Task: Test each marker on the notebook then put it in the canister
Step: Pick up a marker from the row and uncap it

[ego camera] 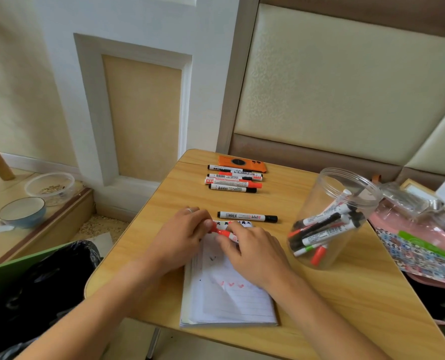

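While both your hands, left [182, 236] and right [252, 249], grip the red marker [222, 233] over the notebook [229, 300], a sudden cap release could smear ink. Your elbow might tip the canister [330, 219].

A wooden table [346, 294] is carrying a notebook [231, 300], loose markers [233, 181], a canister [330, 219] and a phone [242, 162].

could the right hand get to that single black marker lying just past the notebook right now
Probably yes, once freed. The black marker lies alone on the table, just beyond the right hand, with nothing between them. But both hands now hold a red marker, so that must be released first.
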Demonstrator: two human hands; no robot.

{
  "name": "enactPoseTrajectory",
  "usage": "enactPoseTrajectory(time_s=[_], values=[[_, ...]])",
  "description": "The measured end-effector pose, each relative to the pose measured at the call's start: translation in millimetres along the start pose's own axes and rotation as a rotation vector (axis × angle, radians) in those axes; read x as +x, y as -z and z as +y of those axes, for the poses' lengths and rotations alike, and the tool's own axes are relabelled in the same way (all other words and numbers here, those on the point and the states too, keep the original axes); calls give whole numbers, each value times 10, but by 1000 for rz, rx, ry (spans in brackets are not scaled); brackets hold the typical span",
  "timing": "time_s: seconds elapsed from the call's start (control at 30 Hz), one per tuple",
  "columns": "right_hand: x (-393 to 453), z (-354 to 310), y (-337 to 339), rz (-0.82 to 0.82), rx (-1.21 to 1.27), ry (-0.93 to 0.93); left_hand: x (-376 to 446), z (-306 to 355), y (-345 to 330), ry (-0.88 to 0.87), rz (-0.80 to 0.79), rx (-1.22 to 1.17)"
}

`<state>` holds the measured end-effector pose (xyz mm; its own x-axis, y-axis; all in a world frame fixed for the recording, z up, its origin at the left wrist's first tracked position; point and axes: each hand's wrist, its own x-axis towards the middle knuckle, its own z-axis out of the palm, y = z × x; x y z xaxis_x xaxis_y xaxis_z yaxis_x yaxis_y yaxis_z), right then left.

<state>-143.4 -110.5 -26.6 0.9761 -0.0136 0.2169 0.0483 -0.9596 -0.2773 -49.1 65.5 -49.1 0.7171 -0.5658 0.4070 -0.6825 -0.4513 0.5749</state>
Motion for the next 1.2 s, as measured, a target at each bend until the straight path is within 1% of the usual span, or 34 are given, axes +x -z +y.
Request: enactPoseTrajectory(time_s=[0.07,0.2,0.3,0.43,0.6,0.7,0.8,0.9,1.0,1.07,1.13,1.2], values=[[-24,-20,-6,-5,-33,2,38,-61,102,36,-13,-8],[-65,-58,-50,-23,-114,27,126,-114,52,159,111,37],[-70,-70,-60,-16,-133,33,230,-120,-79,232,147,82],[-92,-86,-49,-11,-141,50,357,-143,-172,265,165,124],[-85,-71,-76,-9,-138,53,406,-146,-216,299,141,175],[-83,-67,-65,-4,-135,62,379,-146,-201,303,113,152],[-97,-88,-22,-9,-99,49,284,-116,-162,332,148,86],[-131,-120,36,5,-12,19,151,-63,-107,340,197,67],[-129,-83,64,75,225,-81,30,-27,-51,341,115,115],[-107,-16,73,130,340,-154,-40,-30,-47,304,60,178],[-85,42,95,157,430,-239,-97,-33,-44,254,40,213],[-78,57,139,179,567,-312,-132,-32,-19,237,25,195]])
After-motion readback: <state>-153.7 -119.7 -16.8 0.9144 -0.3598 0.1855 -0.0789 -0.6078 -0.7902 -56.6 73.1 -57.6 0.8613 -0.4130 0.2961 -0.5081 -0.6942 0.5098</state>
